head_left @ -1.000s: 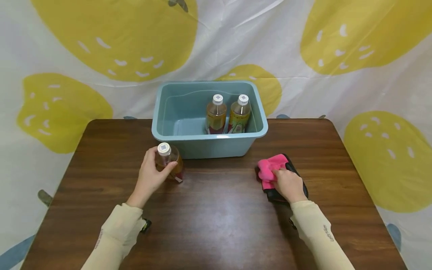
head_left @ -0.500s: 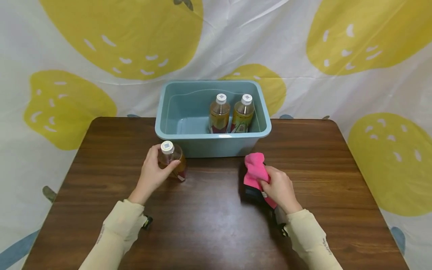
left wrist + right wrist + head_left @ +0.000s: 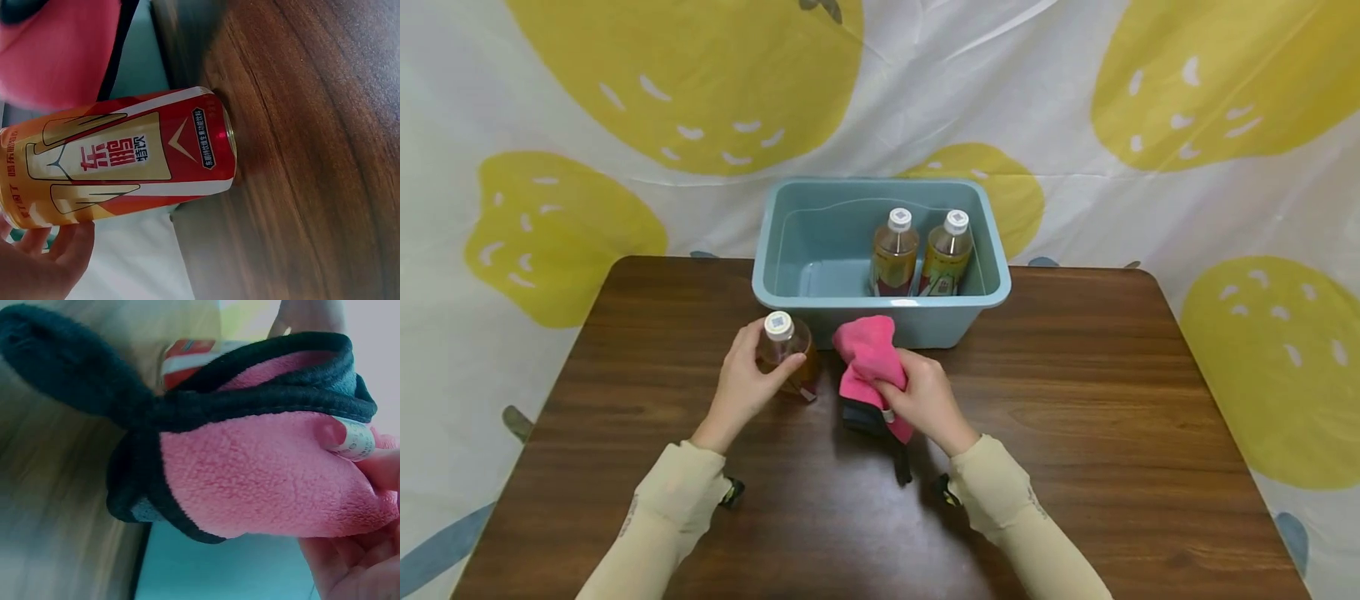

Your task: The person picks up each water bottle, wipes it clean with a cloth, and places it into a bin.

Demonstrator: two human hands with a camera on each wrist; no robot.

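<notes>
My left hand [image 3: 747,379] grips an upright drink bottle [image 3: 797,354] with a white cap, fingers and thumb round its sides. The bottle stands on the table; its red, gold and white label faces the left wrist view. Close on its right, my right hand [image 3: 928,396] pinches a bunched pink cloth [image 3: 872,358] with dark edging. A dark loop [image 3: 75,362] and a small white tag [image 3: 356,439] show on the cloth in the right wrist view. Whether the cloth touches the bottle cannot be told.
A light blue plastic bin [image 3: 808,307] stands behind the hands at the table's back edge. Two similar capped bottles stand upright in its right half, a left one [image 3: 895,258] and a right one [image 3: 947,258]. A lemon-print curtain [image 3: 715,100] hangs behind the brown wooden table [image 3: 1097,392].
My right hand has lifted the pink cloth off the right side of the table and carried it left, close to the bottle. My left hand has kept its grip on the bottle.
</notes>
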